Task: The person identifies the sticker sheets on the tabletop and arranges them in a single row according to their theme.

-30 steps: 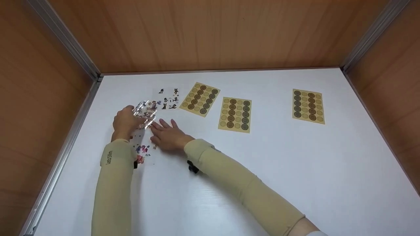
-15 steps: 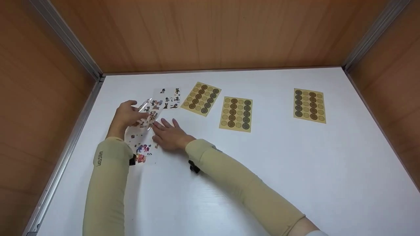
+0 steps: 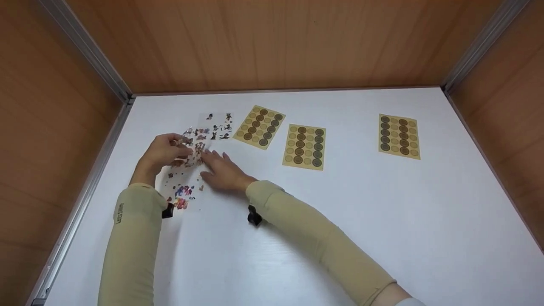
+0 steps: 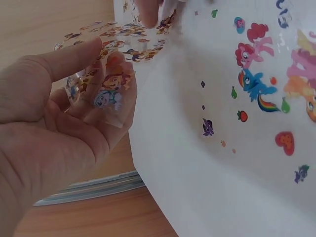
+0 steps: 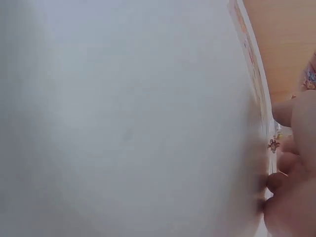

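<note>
My left hand [image 3: 159, 153] pinches the left side of a clear sticker sheet [image 4: 116, 91] printed with small cartoon figures. In the left wrist view, that side curls up between thumb and fingers, raised off the table. My right hand [image 3: 225, 172] lies low on the table, its fingertips at the right edge of the same sheet. Nearer to me, a clear sheet of colourful pony stickers [image 4: 254, 89] lies flat, partly under the raised one. Just beyond, another clear sheet with dark figures [image 3: 221, 127] lies flat.
Right of the hands lie two tan sheets of round stickers, one tilted [image 3: 259, 127] and one nearly straight [image 3: 304, 147]. A third tan sheet [image 3: 399, 137] lies farther right. Wood-grain panels [image 3: 280, 46] wall the white table [image 3: 340, 221] at back and sides.
My left hand has shifted slightly left, bending the sheet up, and its bright glare has faded. The right hand has slid a little forward along the sheet's edge.
</note>
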`<move>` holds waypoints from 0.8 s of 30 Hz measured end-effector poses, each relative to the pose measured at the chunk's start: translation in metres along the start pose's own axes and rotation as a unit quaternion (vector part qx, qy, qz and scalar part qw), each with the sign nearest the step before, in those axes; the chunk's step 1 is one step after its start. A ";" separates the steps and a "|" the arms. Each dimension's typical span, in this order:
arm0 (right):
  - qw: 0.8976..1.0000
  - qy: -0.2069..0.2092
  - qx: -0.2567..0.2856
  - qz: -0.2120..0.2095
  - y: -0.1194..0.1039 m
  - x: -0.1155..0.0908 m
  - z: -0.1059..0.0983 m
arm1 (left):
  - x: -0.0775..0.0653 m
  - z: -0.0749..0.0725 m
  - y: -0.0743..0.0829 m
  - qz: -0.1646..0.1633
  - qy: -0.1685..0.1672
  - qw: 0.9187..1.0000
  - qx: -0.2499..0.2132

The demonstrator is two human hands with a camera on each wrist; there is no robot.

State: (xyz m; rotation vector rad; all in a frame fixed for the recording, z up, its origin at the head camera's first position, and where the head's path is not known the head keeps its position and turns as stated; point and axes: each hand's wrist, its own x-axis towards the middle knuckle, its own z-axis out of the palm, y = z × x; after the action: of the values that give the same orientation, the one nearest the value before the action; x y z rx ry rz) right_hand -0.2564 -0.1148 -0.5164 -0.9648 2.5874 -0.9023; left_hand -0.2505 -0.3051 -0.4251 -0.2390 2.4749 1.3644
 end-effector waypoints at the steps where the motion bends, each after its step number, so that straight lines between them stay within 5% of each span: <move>1: 0.999 0.019 0.028 0.006 0.002 -0.001 -0.003 | -0.001 0.001 0.001 0.005 -0.004 1.000 -0.010; 4: 0.990 0.072 0.121 0.027 0.007 -0.003 -0.013 | -0.004 0.003 0.004 0.014 -0.011 0.999 -0.034; 7: 0.964 0.111 0.240 0.043 0.010 -0.004 -0.028 | -0.007 0.007 0.011 0.025 -0.020 0.998 -0.058; 13: 0.861 0.139 0.484 0.074 0.018 -0.018 -0.060 | -0.009 0.024 0.027 0.040 -0.042 0.994 -0.093; 16: 0.828 0.140 0.536 0.086 0.023 -0.032 -0.073 | -0.009 0.036 0.034 0.045 -0.056 0.992 -0.104; 19: 0.825 0.132 0.542 0.085 0.027 -0.049 -0.084 | -0.010 0.049 0.039 0.051 -0.068 0.990 -0.113; 24: 0.841 0.116 0.521 0.084 0.036 -0.082 -0.099 | -0.015 0.071 0.040 0.062 -0.081 0.981 -0.163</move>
State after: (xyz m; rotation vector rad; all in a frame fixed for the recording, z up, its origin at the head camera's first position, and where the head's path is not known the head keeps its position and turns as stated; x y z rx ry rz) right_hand -0.2544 0.0066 -0.4610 -0.2966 1.7521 -2.1001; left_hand -0.2347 -0.2238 -0.4232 -0.0413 2.1564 1.7642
